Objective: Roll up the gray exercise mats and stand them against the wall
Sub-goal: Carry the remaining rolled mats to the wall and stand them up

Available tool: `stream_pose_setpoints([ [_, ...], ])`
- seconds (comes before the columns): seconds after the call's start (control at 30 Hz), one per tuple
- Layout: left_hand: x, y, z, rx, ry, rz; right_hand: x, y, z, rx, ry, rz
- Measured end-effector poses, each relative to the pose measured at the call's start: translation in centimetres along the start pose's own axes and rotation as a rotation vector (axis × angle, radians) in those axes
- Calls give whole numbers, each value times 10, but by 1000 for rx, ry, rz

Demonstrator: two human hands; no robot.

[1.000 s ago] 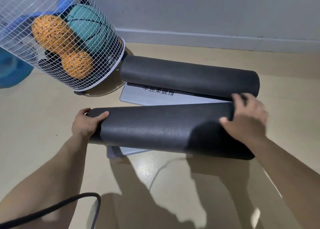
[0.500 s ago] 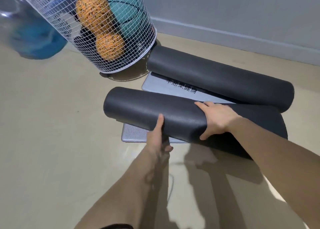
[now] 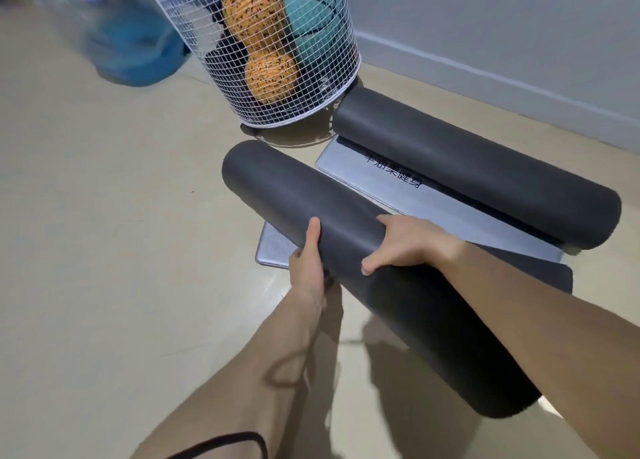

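A rolled dark gray mat (image 3: 287, 195) is lifted off the floor, slanting from upper left toward lower right. My left hand (image 3: 308, 268) grips it from below near its middle, thumb up along its side. My right hand (image 3: 405, 243) wraps over the top beside the left. A second rolled gray mat (image 3: 478, 167) lies behind on the floor, near the wall (image 3: 519, 25). Its unrolled tail, a light gray flat strip (image 3: 460, 216) with dark printed characters, lies between the two rolls.
A white wire basket (image 3: 329, 87) holding orange and teal balls stands just left of the far roll. A clear blue water jug (image 3: 131, 42) sits at upper left. The white baseboard (image 3: 502, 77) runs along the wall. A black cord (image 3: 225, 441) crosses my left forearm.
Both hands shifted from the roll's ends to its middle and raised it; its near end now swings toward me and the view has turned left.
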State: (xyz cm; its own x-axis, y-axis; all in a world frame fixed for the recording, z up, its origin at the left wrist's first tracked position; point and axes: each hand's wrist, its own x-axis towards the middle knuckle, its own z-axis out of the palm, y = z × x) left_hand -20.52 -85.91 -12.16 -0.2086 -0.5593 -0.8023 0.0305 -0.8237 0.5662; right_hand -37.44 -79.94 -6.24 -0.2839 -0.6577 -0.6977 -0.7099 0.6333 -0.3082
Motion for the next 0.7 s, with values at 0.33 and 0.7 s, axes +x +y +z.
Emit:
stream_pose_setpoints([
  [0.33, 26, -58, 37, -93, -153, -90, 6, 52, -17, -59, 164, 11],
  [0.7, 81, -88, 3, 1797, 120, 882, 27, 56, -23, -368, 620, -148],
])
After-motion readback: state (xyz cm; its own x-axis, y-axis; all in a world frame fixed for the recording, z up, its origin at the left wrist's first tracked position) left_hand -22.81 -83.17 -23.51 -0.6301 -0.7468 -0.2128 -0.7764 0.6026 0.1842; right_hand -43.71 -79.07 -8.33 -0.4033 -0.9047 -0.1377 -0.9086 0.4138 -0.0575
